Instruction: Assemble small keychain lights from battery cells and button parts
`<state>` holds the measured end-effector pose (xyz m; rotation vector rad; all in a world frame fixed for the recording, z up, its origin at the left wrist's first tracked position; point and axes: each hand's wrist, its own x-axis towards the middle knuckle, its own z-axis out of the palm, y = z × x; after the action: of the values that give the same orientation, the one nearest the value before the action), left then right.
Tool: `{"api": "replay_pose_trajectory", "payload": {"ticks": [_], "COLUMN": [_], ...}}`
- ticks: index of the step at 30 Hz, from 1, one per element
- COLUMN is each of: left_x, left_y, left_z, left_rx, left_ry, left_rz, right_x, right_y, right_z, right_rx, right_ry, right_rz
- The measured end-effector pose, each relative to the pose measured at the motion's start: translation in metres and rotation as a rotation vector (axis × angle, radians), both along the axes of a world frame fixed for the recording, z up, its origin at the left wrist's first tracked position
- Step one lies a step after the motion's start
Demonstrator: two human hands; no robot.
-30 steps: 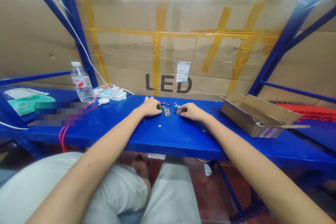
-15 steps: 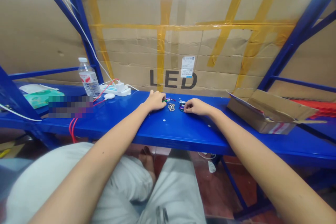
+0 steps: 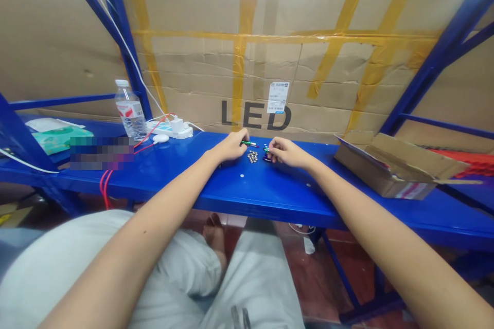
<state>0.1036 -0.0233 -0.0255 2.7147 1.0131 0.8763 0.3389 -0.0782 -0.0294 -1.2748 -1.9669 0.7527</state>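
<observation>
My left hand (image 3: 232, 146) rests on the blue tabletop with its fingers curled down. At its fingertips a slim green metallic clip (image 3: 247, 143) sticks out to the right, seemingly held, and a purple clip (image 3: 254, 146) lies close beside it. My right hand (image 3: 286, 153) is closed in a pinch, a small green clip (image 3: 266, 149) showing at its fingertips. Just below those fingers lies a dark purple clip (image 3: 267, 159). Between my hands sits a small cluster of silvery metal pieces (image 3: 252, 157), too small to name. My palms and some fingertips are hidden.
An open cardboard box (image 3: 401, 172) stands on the right of the blue shelf (image 3: 266, 193). At the left are a water bottle (image 3: 131, 113), a white power strip (image 3: 179, 128), red cables (image 3: 105, 185) and a green packet (image 3: 64, 140). A large cardboard panel (image 3: 193, 77) closes off the back.
My right fingertips have risen from the clips' lower edge to the green one near the top. My left hand has shifted slightly, and more of its green clip shows.
</observation>
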Motion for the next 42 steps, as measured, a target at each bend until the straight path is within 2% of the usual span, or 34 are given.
{"api": "replay_pose_trajectory", "payload": {"ticks": [6, 10, 16, 19, 22, 26, 30, 33, 37, 42], "left_x": [0.009, 0.010, 0.005, -0.003, -0.012, -0.013, -0.006, 0.000, 0.007, 0.013], "left_y": [-0.019, -0.020, -0.005, -0.001, 0.000, -0.001, -0.003, -0.007, -0.014, -0.014], "left_z": [0.003, 0.005, 0.001, -0.001, -0.001, -0.001, 0.001, 0.003, 0.007, 0.003], "left_rx": [-0.036, -0.012, 0.121, 0.135, 0.044, -0.038, -0.061, -0.195, -0.389, -0.443], "left_ry": [-0.035, -0.069, -0.007, 0.059, 0.067, 0.008, -0.119, -0.272, -0.414, -0.419], "left_rz": [-0.038, -0.093, -0.020, 0.027, 0.054, 0.058, 0.016, -0.078, -0.230, -0.285], "right_x": [-0.006, -0.010, -0.002, 0.002, 0.002, 0.001, 0.003, 0.002, -0.005, -0.012], "right_y": [0.000, -0.001, -0.002, -0.005, -0.007, -0.008, -0.009, -0.009, -0.007, -0.003], "right_z": [0.003, 0.004, 0.005, 0.007, 0.009, 0.011, 0.014, 0.014, 0.010, 0.004], "right_rx": [0.003, -0.018, 0.084, 0.059, 0.009, 0.064, 0.116, 0.233, 0.313, 0.283], "right_ry": [0.095, 0.152, -0.011, -0.130, -0.271, -0.434, -0.497, -0.469, -0.282, -0.224], "right_rz": [-0.034, -0.042, -0.032, 0.024, 0.097, 0.144, 0.154, 0.093, -0.044, 0.034]}}
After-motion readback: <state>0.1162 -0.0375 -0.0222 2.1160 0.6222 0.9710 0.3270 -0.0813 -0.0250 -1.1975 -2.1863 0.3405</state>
